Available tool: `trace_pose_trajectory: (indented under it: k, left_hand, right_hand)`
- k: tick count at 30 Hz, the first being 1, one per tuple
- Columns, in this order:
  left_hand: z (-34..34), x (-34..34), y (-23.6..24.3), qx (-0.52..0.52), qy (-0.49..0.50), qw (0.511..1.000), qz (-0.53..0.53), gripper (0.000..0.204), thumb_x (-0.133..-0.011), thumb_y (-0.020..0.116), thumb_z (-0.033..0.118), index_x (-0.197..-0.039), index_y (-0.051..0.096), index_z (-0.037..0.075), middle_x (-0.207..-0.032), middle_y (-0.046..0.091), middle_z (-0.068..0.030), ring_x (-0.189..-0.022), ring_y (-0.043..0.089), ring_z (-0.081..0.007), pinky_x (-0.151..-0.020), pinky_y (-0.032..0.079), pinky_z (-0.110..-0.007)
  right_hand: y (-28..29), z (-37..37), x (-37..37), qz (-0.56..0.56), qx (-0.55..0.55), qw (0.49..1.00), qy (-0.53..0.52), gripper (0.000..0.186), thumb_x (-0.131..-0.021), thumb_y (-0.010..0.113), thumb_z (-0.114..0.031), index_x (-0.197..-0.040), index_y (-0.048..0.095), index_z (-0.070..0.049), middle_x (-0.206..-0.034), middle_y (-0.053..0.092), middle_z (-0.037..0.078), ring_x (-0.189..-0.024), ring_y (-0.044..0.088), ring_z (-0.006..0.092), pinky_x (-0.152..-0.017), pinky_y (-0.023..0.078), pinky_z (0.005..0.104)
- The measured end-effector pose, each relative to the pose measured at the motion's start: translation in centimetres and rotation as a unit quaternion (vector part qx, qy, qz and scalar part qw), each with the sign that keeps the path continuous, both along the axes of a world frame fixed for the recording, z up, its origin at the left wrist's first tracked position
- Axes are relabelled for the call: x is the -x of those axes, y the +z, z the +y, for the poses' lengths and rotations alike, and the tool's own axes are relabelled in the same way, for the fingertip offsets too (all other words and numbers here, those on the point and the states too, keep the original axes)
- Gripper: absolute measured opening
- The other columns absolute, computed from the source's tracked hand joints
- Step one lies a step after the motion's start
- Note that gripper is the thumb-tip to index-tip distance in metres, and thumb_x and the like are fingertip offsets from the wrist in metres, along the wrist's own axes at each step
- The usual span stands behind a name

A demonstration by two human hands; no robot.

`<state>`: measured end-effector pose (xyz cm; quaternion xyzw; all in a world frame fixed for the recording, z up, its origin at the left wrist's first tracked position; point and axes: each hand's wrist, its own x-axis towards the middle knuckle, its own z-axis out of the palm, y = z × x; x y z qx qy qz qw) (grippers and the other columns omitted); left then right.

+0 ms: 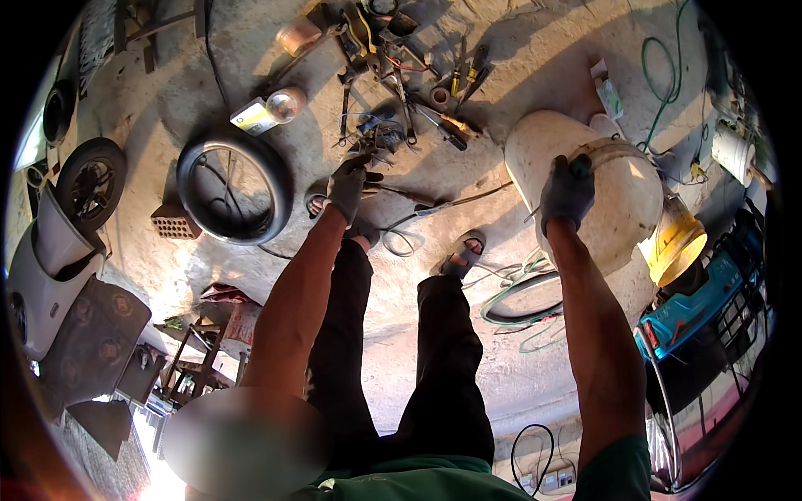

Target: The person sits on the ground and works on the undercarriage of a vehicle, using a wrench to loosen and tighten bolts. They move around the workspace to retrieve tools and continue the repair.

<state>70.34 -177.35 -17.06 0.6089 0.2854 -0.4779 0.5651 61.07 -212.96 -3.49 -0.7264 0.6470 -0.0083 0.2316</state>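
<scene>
My left hand (347, 190), in a dark grey glove, reaches to the near side of a heap of hand tools on the concrete floor. Its fingers blend into the dark things there, so their grip is unclear. Just right of it a cable (468, 200) runs over the floor. My right hand (568, 194), gloved alike, is closed around what looks like a screwdriver, its dark green handle (581, 165) at the top of the fist and a thin metal shaft sticking out at the lower left. Behind that hand is a large off-white plastic bucket (620, 204).
A black tyre (280, 196) lies at left, near a hollow brick (175, 222). Pliers and screwdrivers (455, 125) fill the far middle. A yellow bucket (675, 246) and a turquoise machine (697, 296) stand at right. Grey scooter panels (52, 288) rest at far left.
</scene>
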Motion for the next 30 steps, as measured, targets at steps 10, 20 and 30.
trace_pose_trajectory:
  k: [10,20,30]
  left_hand:
    - [1.1,-8.9,-0.3,0.046,-0.044,0.993,-0.101,0.037,-0.100,0.042,0.009,-0.134,0.058,0.005,-0.110,0.072,-0.0165,-0.096,0.071,-0.0217,-0.084,0.058,-0.033]
    - [4.5,-5.0,6.8,0.109,0.045,0.990,-0.077,0.062,-0.095,0.046,0.007,-0.155,0.030,0.014,-0.113,0.069,-0.0208,-0.092,0.071,-0.0239,-0.084,0.058,-0.038]
    - [4.6,3.4,9.7,0.236,0.142,0.961,0.035,0.062,-0.093,0.058,0.009,-0.150,0.037,0.008,-0.116,0.067,-0.0183,-0.092,0.071,-0.0241,-0.089,0.056,-0.040]
  right_hand:
    - [0.1,0.1,-0.3,-0.008,-0.010,1.000,-0.015,0.046,-0.076,0.069,-0.040,-0.101,0.065,-0.001,-0.095,0.071,0.023,-0.093,0.067,0.0411,-0.084,0.050,0.0463]
    - [-0.4,-0.2,0.2,0.006,-0.013,1.000,-0.012,0.046,-0.077,0.068,-0.040,-0.102,0.065,-0.001,-0.097,0.071,0.024,-0.094,0.067,0.0411,-0.085,0.050,0.0466]
    - [-1.0,-0.5,0.8,-0.019,-0.007,1.000,0.013,0.045,-0.078,0.068,-0.040,-0.103,0.066,-0.003,-0.098,0.071,0.022,-0.095,0.067,0.0406,-0.085,0.051,0.0461]
